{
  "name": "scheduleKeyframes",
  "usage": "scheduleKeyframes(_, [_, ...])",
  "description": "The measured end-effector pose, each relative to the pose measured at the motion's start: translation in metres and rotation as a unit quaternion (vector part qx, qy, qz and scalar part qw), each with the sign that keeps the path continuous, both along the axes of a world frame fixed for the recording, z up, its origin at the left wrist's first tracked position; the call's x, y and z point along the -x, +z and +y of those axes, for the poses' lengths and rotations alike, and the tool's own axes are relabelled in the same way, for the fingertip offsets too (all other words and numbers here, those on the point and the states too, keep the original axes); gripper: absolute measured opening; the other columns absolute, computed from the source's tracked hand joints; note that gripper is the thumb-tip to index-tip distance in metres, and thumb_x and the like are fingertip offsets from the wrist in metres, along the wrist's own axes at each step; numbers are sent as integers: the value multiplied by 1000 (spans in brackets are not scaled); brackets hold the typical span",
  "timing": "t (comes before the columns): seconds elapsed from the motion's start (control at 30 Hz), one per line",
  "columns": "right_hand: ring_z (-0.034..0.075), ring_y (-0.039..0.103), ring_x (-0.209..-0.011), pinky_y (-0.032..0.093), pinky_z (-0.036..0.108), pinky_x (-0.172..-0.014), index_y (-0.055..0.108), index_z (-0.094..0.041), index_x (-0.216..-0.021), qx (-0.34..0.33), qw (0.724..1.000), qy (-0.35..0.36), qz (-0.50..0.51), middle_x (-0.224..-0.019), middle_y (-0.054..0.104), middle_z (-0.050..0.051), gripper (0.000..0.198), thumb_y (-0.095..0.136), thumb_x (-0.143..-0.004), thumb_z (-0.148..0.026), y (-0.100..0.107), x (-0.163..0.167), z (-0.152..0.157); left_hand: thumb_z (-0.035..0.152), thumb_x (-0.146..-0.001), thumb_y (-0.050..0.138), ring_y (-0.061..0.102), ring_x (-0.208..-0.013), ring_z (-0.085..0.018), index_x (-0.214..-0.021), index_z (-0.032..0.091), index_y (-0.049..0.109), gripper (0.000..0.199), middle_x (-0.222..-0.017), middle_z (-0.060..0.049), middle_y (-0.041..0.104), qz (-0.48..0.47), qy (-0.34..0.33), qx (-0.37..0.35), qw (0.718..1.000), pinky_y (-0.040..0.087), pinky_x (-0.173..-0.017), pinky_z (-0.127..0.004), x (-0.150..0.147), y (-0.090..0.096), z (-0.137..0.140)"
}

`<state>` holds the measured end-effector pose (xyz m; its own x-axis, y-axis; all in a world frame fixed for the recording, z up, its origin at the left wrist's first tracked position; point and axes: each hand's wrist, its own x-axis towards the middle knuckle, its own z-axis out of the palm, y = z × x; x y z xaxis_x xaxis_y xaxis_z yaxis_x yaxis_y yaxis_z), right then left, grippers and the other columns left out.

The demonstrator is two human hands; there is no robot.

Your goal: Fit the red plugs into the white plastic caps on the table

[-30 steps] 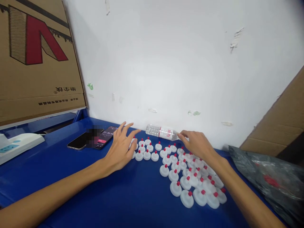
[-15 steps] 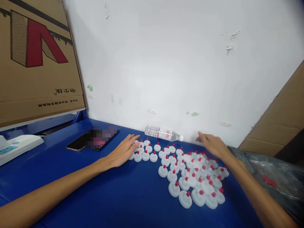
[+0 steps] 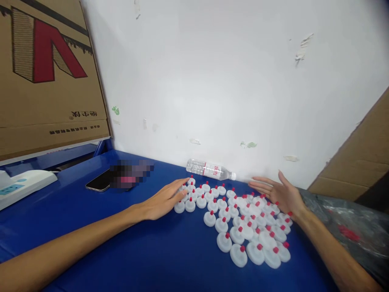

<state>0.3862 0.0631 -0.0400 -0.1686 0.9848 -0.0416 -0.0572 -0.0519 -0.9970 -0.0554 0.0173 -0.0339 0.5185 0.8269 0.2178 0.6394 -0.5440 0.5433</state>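
White, red-tipped caps [image 3: 246, 232] on the desk [image 3: 152, 255]: my left grip [image 3: 165, 199], loosely spread, borders their left end, seemingly keeping them bunched; my right grip [image 3: 285, 196] spreads wide, empty.

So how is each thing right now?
White pieces: grouped, red tips up.
Left hand: open, at the white pieces.
Right hand: open, holding nothing.
Bottle: on its side, capped.
Phone: flat, visible screen dark.
Plastic bag: crumpled.
Cardboard: printed side showing.

Wall [image 3: 197, 81] bright; phone [image 3: 99, 181] partly pixelated; upper-right corner dark.
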Motion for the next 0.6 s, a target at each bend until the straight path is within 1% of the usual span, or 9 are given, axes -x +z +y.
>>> scheduleKeyframes(0.1, [32, 54, -134, 28, 49, -121, 72, -20, -114, 19, 1000, 23, 4, -126, 70, 15, 79, 24, -91, -78, 0, 14, 2, 52, -108, 30, 34, -149, -25, -159, 29, 29, 56, -162, -6, 34, -5, -11, -3, 1000, 30, -122, -44, -1, 0, -2])
scheduleKeyframes(0.27, [35, 50, -137, 29, 54, -120, 71, -20, -116, 18, 999, 42, -20, -128, 69, 16, 82, 26, -87, -82, 3, 24, 1, 49, -108, 29, 37, -147, -23, -157, 28, 31, 54, -161, -6, 37, -28, -15, -6, 999, 33, -121, -42, -3, 1, -8])
scheduleKeyframes(0.37, [35, 47, -139, 31, 54, -119, 70, -22, -117, 17, 999, 45, 10, -128, 69, 17, 85, 25, -83, -86, 1, 22, -1, 45, -109, 28, 42, -143, -23, -154, 26, 36, 50, -157, -7, 43, -36, -6, -50, 998, 36, -119, -42, -1, 3, -7])
scheduleKeyframes(0.43, [35, 46, -140, 35, 52, -117, 68, -25, -120, 7, 999, 36, 39, -131, 67, 16, 83, 28, -81, -87, -2, 20, -3, 42, -109, 26, 42, -143, -24, -152, 25, 39, 48, -155, -7, 46, -12, 26, -115, 993, 34, -120, -44, 5, 8, -2])
scheduleKeyframes(0.5, [34, 46, -141, 38, 50, -115, 67, -28, -122, -5, 998, 21, 53, -135, 65, 14, 80, 30, -81, -86, -5, 19, -3, 40, -109, 26, 36, -146, -26, -151, 23, 41, 49, -155, -10, 45, 41, 91, -200, 975, 27, -122, -49, 16, 16, 7])
scheduleKeyframes(0.57, [33, 46, -140, 39, 48, -115, 68, -29, -120, -7, 998, 10, 56, -135, 66, 13, 77, 29, -82, -84, -6, 19, -3, 42, -106, 32, 28, -150, -33, -152, 19, 41, 53, -156, -15, 42, 118, 175, -272, 939, 19, -122, -55, 30, 25, 17])
scheduleKeyframes(0.6, [33, 46, -140, 38, 48, -116, 68, -29, -118, -3, 998, 7, 58, -133, 67, 13, 76, 29, -83, -84, -7, 19, -2, 44, -104, 35, 23, -151, -37, -153, 17, 41, 55, -155, -18, 43, 160, 216, -289, 919, 16, -121, -57, 38, 29, 22])
